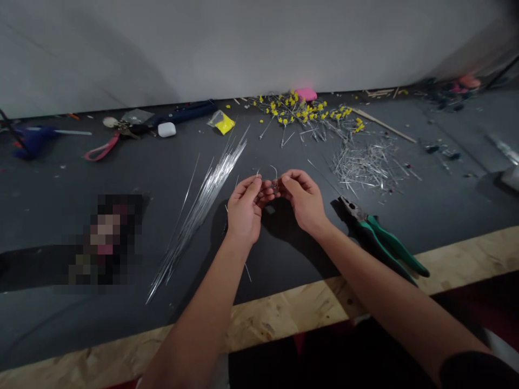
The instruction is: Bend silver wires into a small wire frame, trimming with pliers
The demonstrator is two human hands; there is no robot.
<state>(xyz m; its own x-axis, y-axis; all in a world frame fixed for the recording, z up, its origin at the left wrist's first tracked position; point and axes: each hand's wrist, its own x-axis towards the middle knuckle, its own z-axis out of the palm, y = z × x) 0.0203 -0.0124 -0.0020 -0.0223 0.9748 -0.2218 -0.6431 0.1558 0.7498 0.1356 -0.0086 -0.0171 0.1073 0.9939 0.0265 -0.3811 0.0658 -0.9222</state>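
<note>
Over the middle of the dark tabletop, my left hand (247, 205) and my right hand (303, 197) meet with fingers closed on a thin bent wire (275, 174). Its curved ends stick up above the fingertips; the middle of it is hidden by the fingers. To the left of my left hand lies a bundle of long straight silver wires (211, 189). Pliers (379, 235) with green and black handles rest beside my right forearm, jaws pointing away from me. Beyond my right hand is a heap of short cut wire pieces (360, 165).
Wire stems with yellow tips (300, 111) are piled at the back near a pink lump (306, 94). A yellow packet (223, 123), a white case (166, 129), keys with a pink strap (105, 148) and a blue glue gun (34, 140) lie back left. A wooden stick (385, 126) lies back right.
</note>
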